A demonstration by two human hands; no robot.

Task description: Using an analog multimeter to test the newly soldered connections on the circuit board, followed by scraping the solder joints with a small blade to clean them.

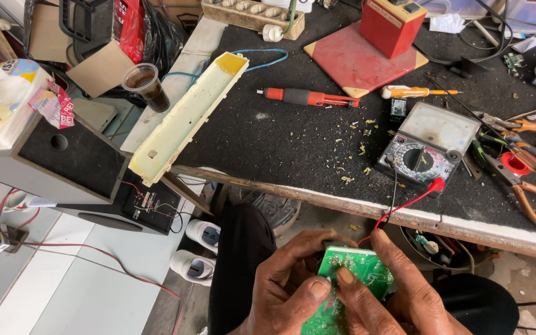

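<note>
Both my hands hold a green circuit board (350,273) low in the view, over my lap. My left hand (286,288) grips its left edge, thumb pressed on the solder side. My right hand (398,291) clasps the right edge, with its thumb beside the left thumb on the board. A red probe lead (404,206) runs down from the analog multimeter (428,146) on the black workbench (268,142) toward the board.
On the bench lie a red-handled screwdriver (308,97), an orange screwdriver (414,92), orange-handled pliers (522,180), a red box (391,23) on a red pad and a long cream plastic housing (187,115). A cup of dark drink (147,85) and a speaker (63,161) stand left.
</note>
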